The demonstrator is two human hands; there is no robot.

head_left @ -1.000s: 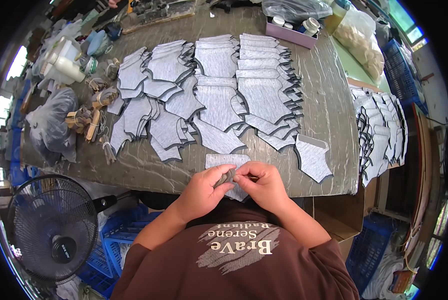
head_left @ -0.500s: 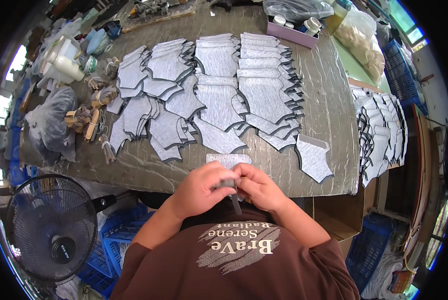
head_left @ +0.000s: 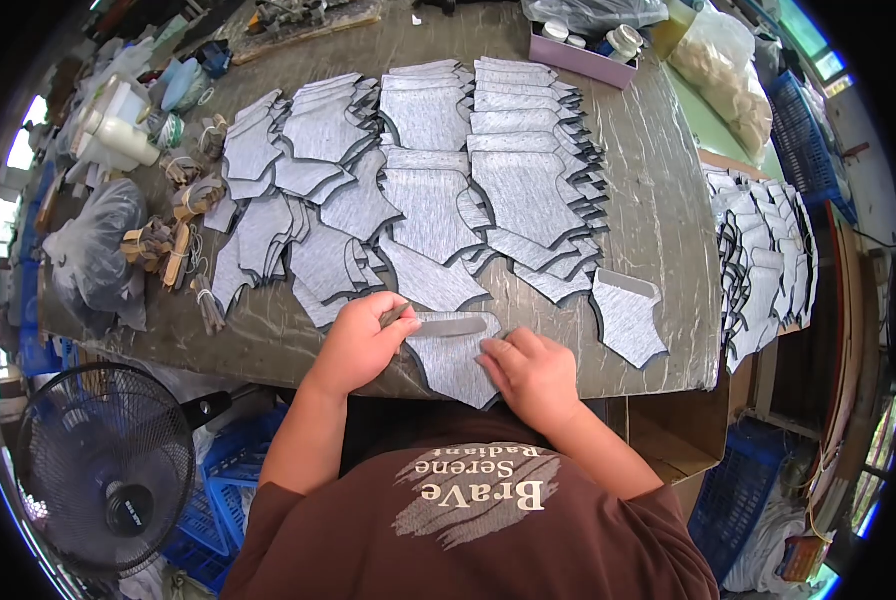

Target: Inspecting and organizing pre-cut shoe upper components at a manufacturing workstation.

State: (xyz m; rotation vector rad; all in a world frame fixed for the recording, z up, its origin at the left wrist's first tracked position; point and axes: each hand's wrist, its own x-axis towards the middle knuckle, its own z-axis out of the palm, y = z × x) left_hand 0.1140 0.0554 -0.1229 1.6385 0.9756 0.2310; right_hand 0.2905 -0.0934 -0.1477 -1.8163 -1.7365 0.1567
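A grey cut fabric piece (head_left: pixel 453 365) with dark edges lies at the table's near edge, in front of me. Flat along its far end is a narrow dark grey strip (head_left: pixel 455 327). At the piece's left, my left hand (head_left: pixel 361 345) is closed, with a dark grey strip (head_left: pixel 395 315) partly showing between thumb and fingers. My right hand (head_left: pixel 536 375) has its fingers bent together on the right edge of the piece, holding it against the table. Another cut piece (head_left: pixel 628 325) with a strip along its far end lies to the right.
Overlapping rows of similar pieces (head_left: pixel 428 205) cover the middle of the table (head_left: pixel 653 230). Wooden-stick bundles (head_left: pixel 158 243) and a plastic bag (head_left: pixel 98 250) lie left. A lilac box (head_left: pixel 583 58) stands at the back, a fan (head_left: pixel 108 470) at lower left, more pieces (head_left: pixel 763 265) at right.
My hands, together over the near edge with a strip hanging between them, have moved apart. A strip now lies on the far end of the near piece, and my right hand has come down on its edge.
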